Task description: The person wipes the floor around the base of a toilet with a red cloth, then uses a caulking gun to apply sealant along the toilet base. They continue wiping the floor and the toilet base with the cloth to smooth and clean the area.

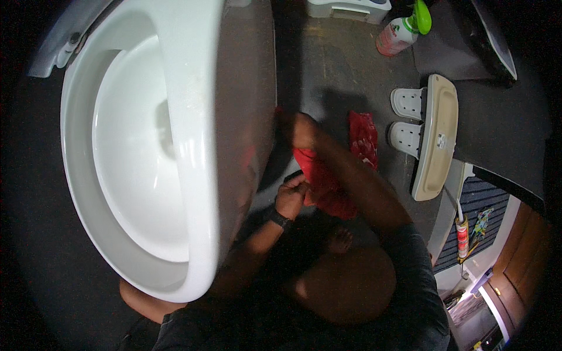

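A large white ceramic toilet bowl [196, 175] fills the left of the view. Beside its outer wall, my right hand [300, 131] is closed around a red cloth [331, 190], close to the bowl's side; its fingers are partly blurred. The cloth hangs below that hand, partly behind my right forearm. My left hand [291, 197], with a dark watch on the wrist, is closed at the cloth's edge, fingertips against it. A second red cloth [364, 137] with whitish smears lies on the grey floor, to the right of my right hand.
A beige tray-like piece [443, 140] with two white perforated brackets [405, 137] lies on the right. Behind it stands a bottle [398, 36] with a green trigger top. A sealant tube [462, 238] rests by a striped mat [489, 205]. My bent knee [357, 286] is below my hands.
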`<action>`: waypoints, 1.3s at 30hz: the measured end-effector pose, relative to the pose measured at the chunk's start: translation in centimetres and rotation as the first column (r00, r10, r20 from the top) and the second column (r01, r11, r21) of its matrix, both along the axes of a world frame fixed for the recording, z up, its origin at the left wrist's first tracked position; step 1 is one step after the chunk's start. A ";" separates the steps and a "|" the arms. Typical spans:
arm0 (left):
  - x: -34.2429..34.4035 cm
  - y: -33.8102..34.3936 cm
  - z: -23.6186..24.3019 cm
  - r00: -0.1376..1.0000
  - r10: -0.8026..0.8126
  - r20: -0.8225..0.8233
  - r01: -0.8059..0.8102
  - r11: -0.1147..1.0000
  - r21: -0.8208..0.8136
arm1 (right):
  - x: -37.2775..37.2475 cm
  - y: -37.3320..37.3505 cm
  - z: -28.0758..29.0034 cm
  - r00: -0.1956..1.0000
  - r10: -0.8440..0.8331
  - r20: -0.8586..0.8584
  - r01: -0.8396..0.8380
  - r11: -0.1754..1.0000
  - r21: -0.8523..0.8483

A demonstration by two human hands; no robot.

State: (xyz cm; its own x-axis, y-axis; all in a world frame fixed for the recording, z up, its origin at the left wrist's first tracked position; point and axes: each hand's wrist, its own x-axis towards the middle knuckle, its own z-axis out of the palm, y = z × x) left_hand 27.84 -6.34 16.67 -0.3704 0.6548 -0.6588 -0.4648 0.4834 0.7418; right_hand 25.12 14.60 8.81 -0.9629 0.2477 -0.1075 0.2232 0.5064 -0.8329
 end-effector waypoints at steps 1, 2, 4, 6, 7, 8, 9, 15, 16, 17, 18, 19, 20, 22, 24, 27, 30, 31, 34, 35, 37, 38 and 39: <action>0.2 -0.1 0.2 0.997 0.001 -0.083 -0.001 1.000 -0.004 | 0.0 -0.1 -0.4 1.000 0.020 0.011 -0.019 0.996 -0.081; 0.3 -0.2 0.3 0.993 -0.018 -0.114 0.013 0.999 -0.039 | 0.0 -0.3 -0.9 0.996 0.051 -0.070 -0.047 0.997 0.068; 0.3 -0.7 0.7 0.995 -0.061 -0.079 0.057 0.997 -0.051 | 0.1 -0.9 -1.9 0.982 0.113 -0.150 -0.075 0.968 0.238; 0.4 -1.2 0.9 0.996 -0.077 -0.033 0.076 0.996 -0.037 | 0.4 -1.3 -2.7 0.946 0.324 0.000 -0.280 0.819 0.501; 0.5 -1.5 1.0 0.997 -0.065 -0.032 0.065 0.998 -0.005 | 0.6 -1.7 -3.0 0.921 0.367 0.135 -0.376 0.740 0.558; 0.5 -1.8 1.0 0.998 -0.053 -0.029 0.054 0.998 0.026 | 0.8 -2.0 -3.2 0.915 0.388 0.108 -0.376 0.729 0.572; 0.7 -2.0 1.0 0.997 -0.064 -0.046 0.064 0.998 0.007 | 1.0 -2.3 -3.3 0.923 0.377 0.082 -0.357 0.753 0.552; 1.2 -3.7 0.6 0.997 -0.073 0.003 0.072 0.995 0.072 | 1.3 -4.0 -1.2 0.940 0.332 0.076 -0.319 0.781 0.536; 1.2 -4.0 0.5 0.995 -0.094 -0.013 0.095 0.994 0.053 | 1.6 -4.2 -0.4 0.941 0.306 0.147 -0.338 0.812 0.476; 1.1 -4.4 0.3 0.995 -0.095 -0.021 0.096 0.993 0.064 | 1.7 -4.4 0.5 0.962 0.271 0.044 -0.263 0.865 0.427; 1.1 -4.8 0.2 0.995 -0.101 0.008 0.101 0.995 0.019 | 2.2 -4.6 1.4 0.981 0.195 0.020 -0.192 0.931 0.311; 1.1 -5.1 0.0 0.996 -0.085 0.042 0.084 0.996 0.006 | 2.3 -4.8 2.1 0.992 0.114 -0.046 -0.103 0.975 0.198; 1.2 -5.4 -0.2 0.995 -0.066 0.077 0.067 0.998 -0.008 | 2.5 -5.0 2.7 0.994 0.105 0.021 -0.107 0.980 0.168; 1.3 -5.9 -0.4 0.995 -0.069 0.072 0.068 0.998 0.017 | 2.6 -5.5 3.2 0.996 0.086 0.007 -0.086 0.987 0.135; 1.3 -6.3 -0.5 0.993 -0.117 0.023 0.117 0.993 -0.001 | 2.5 -6.0 2.9 0.991 0.121 0.055 -0.130 0.973 0.189; 1.3 -6.7 -0.2 0.979 -0.200 -0.037 0.198 0.979 -0.045 | 2.5 -6.6 2.0 0.992 0.091 -0.083 -0.071 0.973 0.220; 1.2 -7.0 -0.2 0.989 -0.137 0.061 0.134 0.990 0.045 | 2.8 -6.7 1.3 0.995 0.098 0.019 -0.099 0.980 0.170; 1.2 -7.2 -0.4 0.988 -0.111 0.104 0.103 0.992 0.078 | 2.8 -6.8 1.4 0.988 0.138 0.068 -0.148 0.971 0.186; 1.4 -7.8 -1.4 0.982 -0.178 0.058 0.179 0.984 -0.014 | 2.9 -7.0 1.7 0.959 0.249 0.133 -0.277 0.920 0.277; 1.6 -8.1 -1.7 0.978 -0.209 0.011 0.209 0.973 -0.101 | 2.9 -7.2 1.8 0.957 0.256 0.134 -0.285 0.912 0.294; 2.0 -8.5 -2.4 0.979 -0.202 0.013 0.202 0.979 -0.003 | 3.0 -8.0 1.8 0.968 0.213 0.129 -0.239 0.940 0.243; 2.3 -8.7 -2.5 0.982 -0.188 0.012 0.188 0.982 0.032 | 3.1 -8.6 1.6 0.988 0.140 0.069 -0.153 0.959 0.240; 2.3 -8.9 -2.5 0.979 -0.202 -0.004 0.202 0.979 -0.006 | 3.1 -9.0 1.3 0.992 0.117 0.039 -0.123 0.964 0.237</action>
State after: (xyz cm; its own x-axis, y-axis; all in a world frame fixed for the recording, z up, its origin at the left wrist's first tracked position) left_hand 30.17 -15.23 14.14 -0.2342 0.7125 -0.6615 -0.3538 0.5713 0.7406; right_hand 28.25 5.63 10.11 -0.9850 0.1514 -0.0833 0.1673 0.7140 -0.6798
